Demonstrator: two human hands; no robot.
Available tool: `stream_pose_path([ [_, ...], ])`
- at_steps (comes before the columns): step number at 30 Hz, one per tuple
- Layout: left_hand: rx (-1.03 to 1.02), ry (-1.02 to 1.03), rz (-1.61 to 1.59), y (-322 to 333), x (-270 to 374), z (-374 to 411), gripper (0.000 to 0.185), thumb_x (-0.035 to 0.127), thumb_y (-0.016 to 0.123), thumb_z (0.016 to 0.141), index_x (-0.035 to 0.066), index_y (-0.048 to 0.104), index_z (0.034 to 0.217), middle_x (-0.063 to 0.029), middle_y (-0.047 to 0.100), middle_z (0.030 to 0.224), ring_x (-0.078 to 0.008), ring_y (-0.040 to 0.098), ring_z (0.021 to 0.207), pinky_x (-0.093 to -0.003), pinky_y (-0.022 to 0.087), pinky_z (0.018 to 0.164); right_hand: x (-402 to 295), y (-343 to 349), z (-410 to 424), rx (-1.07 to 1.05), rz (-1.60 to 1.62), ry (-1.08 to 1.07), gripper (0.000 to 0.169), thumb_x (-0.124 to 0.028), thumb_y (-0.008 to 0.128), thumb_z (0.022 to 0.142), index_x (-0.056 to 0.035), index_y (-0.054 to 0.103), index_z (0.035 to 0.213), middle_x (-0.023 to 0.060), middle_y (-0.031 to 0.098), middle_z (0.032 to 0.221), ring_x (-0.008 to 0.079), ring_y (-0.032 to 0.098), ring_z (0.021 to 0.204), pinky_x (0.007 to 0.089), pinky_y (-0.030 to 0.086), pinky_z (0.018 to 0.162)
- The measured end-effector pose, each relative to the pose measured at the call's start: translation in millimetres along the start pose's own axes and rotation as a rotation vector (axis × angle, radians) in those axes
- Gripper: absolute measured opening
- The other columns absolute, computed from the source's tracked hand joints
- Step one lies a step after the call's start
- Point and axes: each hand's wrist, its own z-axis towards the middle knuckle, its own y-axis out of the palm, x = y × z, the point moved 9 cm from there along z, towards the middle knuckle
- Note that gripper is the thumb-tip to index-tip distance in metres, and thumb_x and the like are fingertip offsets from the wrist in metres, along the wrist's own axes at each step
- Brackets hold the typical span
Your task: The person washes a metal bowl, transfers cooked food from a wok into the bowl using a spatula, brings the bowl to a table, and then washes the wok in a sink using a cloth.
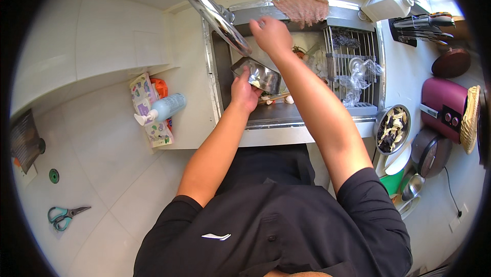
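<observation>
A shiny stainless steel bowl (261,75) is tilted in my left hand (245,93), its rim under the faucet's end. The chrome faucet (216,18) arches over the left of the steel sink (268,115). Beyond the bowl, my right hand (271,35) is raised beside the faucet; it is blurred, its fingers look curled, and whether it holds or touches anything is hard to tell. Food scraps (289,99) and thin sticks lie in the sink below the bowl. Whether water runs cannot be made out.
A metal drying rack (350,55) with crumpled clear plastic spans the sink's right side. A pink cloth (302,5) hangs over the back edge. At left stand a blue pump bottle (169,107) and a tissue pack (141,89); at right, a bowl of sliced food (393,129).
</observation>
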Motion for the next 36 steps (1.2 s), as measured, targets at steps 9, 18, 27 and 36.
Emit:
stream_pose_path([
  [9,0.023,-0.047,-0.112,-10.0,-12.4,-13.4,0.031,0.033,0.052,0.107,0.011,0.052,0.129,-0.0064,0.065,0.121,-0.0237,0.064,0.11,-0.0464,0.05,0.099,11.2,85.6,-0.5,-0.319,0.388,0.116,0.034,-0.028,0.076,0.079,-0.0046,0.075,0.103,0.0152,0.075,0.097,0.0268,0.072,0.088,0.0381,0.056,0.079],
  [18,0.11,-0.137,-0.123,-50.9,-54.5,-18.5,0.033,0.035,0.049,0.108,0.011,0.049,0.13,-0.0086,0.064,0.12,-0.0261,0.063,0.108,-0.0492,0.049,0.099,95.5,124.3,-75.5,-0.285,0.315,0.27,0.019,-0.019,0.064,0.09,-0.0058,0.072,0.1,0.0193,0.072,0.089,0.028,0.073,0.085,0.042,0.055,0.075],
  [27,-0.01,-0.081,-0.1,-26.1,-45.7,-36.0,0.029,0.029,0.051,0.107,0.011,0.053,0.13,-0.0063,0.065,0.126,-0.0239,0.063,0.115,-0.0438,0.049,0.1,124.9,105.2,-68.2,-0.226,-0.079,0.18,0.036,-0.038,0.057,0.094,-0.0077,0.075,0.1,0.0236,0.072,0.101,0.0418,0.069,0.098,0.0481,0.054,0.086],
  [36,0.036,0.037,-0.061,-38.3,-24.5,-7.5,0.026,0.025,0.048,0.108,0.014,0.052,0.131,-0.0049,0.064,0.122,-0.0215,0.063,0.11,-0.0394,0.051,0.096,84.2,118.3,-116.2,-0.318,0.128,0.001,0.04,-0.035,0.054,0.095,-0.0042,0.068,0.116,0.0247,0.07,0.11,0.0432,0.066,0.105,0.0468,0.053,0.089],
])
